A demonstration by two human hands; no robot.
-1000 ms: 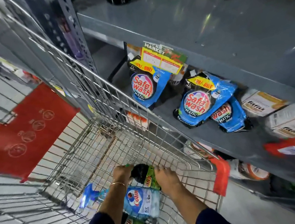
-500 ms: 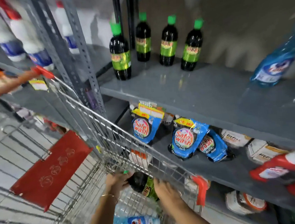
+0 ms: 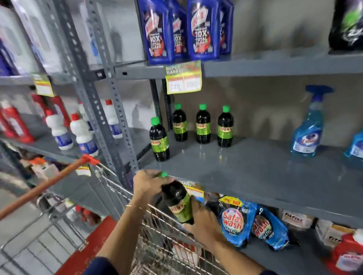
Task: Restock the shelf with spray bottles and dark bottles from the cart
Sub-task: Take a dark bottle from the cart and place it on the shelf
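Both hands hold a dark bottle (image 3: 178, 200) with a green cap and green label, tilted, just above the cart's far rim and below the front edge of the grey shelf (image 3: 256, 174). My left hand (image 3: 147, 183) grips its neck and cap. My right hand (image 3: 202, 220) cups its base. Several matching dark bottles (image 3: 202, 124) stand upright at the back left of that shelf. Blue spray bottles (image 3: 309, 126) stand on its right side. The wire cart (image 3: 165, 259) is below my arms; what lies in it is hidden.
Blue detergent pouches (image 3: 236, 220) and boxes lie on the shelf below. Blue cleaner bottles (image 3: 201, 21) fill the shelf above, with a yellow price tag (image 3: 183, 78) hanging under it. A perforated steel upright (image 3: 94, 101) stands left. The cart's orange handle (image 3: 38, 189) crosses at left.
Both hands have lifted the dark bottle out of the cart up to the shelf's front edge. The view has tilted upward from the cart to the shelves.
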